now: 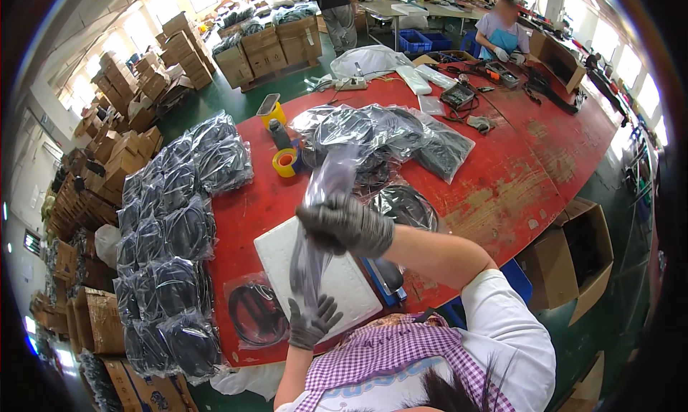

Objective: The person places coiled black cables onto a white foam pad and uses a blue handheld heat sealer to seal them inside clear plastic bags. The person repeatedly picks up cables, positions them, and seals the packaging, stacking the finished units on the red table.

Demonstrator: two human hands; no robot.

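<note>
My right hand (345, 225), in a dark grey glove, is closed round a clear plastic bag (331, 179) held up on edge over a white foam board (358, 301). The bag is blurred by motion; something dark, apparently a coiled cable, shows inside. Below it my left hand (314, 322), gloved the same way, has its fingers spread near the bag's lower end; whether it touches cannot be made out. To its left a bagged coiled cable (256, 313) lies flat on the red table (494, 190). Another bagged coil (405, 207) rests beyond my right hand.
Rows of bagged cables (179, 229) are stacked along the table's left side. A pile of bags (380, 136), a yellow tape roll (286, 162) and a dark bottle (279, 134) stand farther back. An open carton (566, 258) is at right; a co-worker (504, 35) sits at the far end.
</note>
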